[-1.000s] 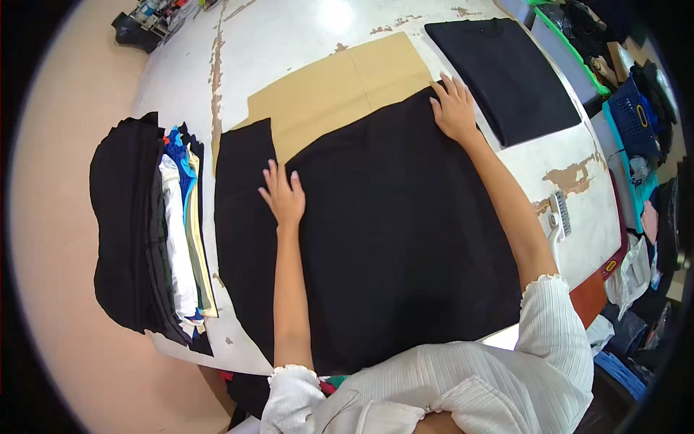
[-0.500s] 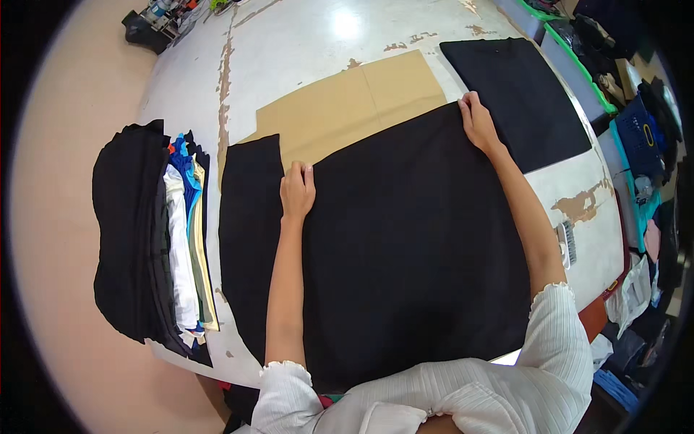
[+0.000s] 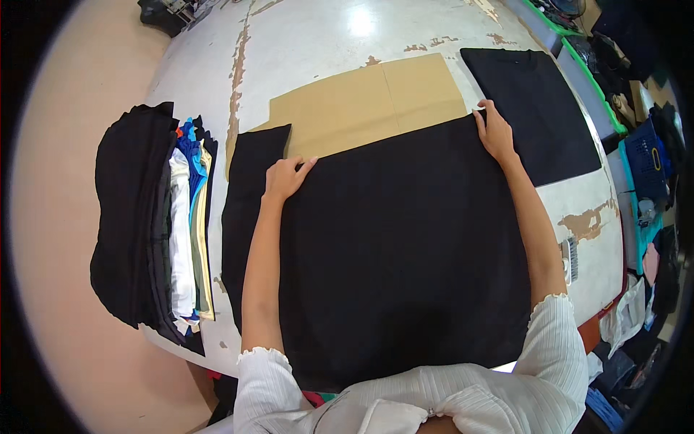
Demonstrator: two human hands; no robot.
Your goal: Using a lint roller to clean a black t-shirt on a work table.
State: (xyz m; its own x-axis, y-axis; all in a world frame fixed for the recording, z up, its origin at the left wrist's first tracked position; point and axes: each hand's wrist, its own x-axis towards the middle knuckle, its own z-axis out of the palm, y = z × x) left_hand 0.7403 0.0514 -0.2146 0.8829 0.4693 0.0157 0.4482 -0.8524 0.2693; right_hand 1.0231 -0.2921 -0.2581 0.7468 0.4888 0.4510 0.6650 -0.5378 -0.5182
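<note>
Garment flat, long axis left-right, hands atop.

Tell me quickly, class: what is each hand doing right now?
Left hand: open, palm flat on the black garment near its far left corner.
Right hand: fingers curled at the garment's far right corner; whether it pinches the fabric cannot be told.

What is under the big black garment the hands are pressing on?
At its far edge the black garment overlaps a flat brown cardboard sheet, which lies on the worn white table. How far the cardboard runs beneath is covered. Left hand and right hand rest on top.
</note>
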